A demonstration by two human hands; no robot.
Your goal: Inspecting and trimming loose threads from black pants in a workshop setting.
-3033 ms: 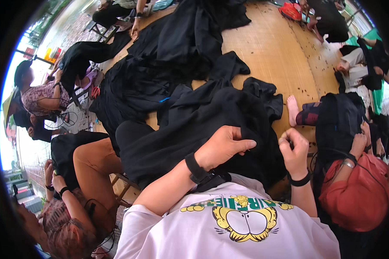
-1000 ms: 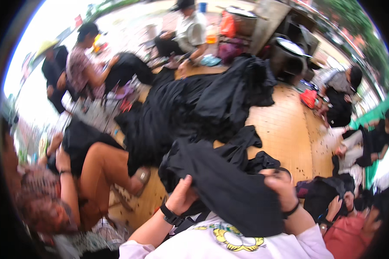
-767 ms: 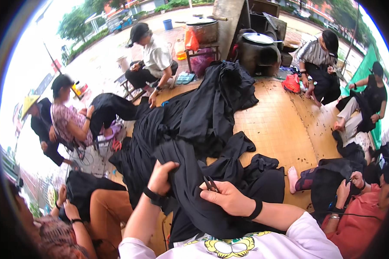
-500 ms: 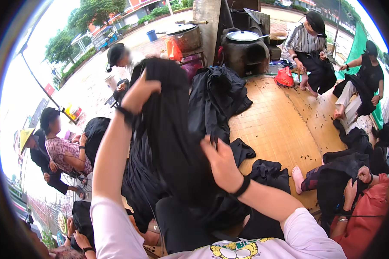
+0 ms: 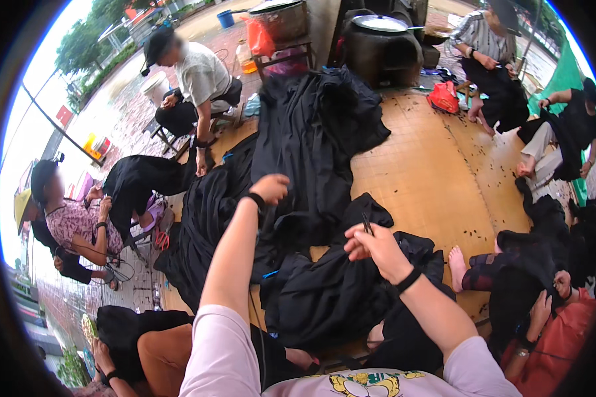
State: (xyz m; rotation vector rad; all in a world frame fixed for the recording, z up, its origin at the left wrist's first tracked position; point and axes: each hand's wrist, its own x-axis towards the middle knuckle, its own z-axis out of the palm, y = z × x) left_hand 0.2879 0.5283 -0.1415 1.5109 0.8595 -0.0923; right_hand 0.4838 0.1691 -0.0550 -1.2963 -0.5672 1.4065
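My left hand (image 5: 271, 190) is stretched out over a pile of black garments (image 5: 304, 139) in the middle. Its fingers are curled and slightly blurred, and no cloth hangs from them. Closer to me on the right, my right hand (image 5: 381, 251) grips small dark thread snips (image 5: 367, 225), their thin prongs pointing up past the thumb. The other fingers of that hand are bent loosely. Below it, another black garment (image 5: 324, 294) lies crumpled in front of my lap, a small blue tag at its left edge.
Tan matting (image 5: 424, 178) with dark specks spreads to the right. People handle black cloth on both sides; one person's hand (image 5: 202, 162) reaches to the pile's left edge. A blackened stove (image 5: 384, 59) with a lidded pot and a red bag (image 5: 444, 97) stand at the back.
The black garment held up before me is down among the pile. My left hand has dropped and moved right; the right has moved right and slightly down. The person at the back left leans in.
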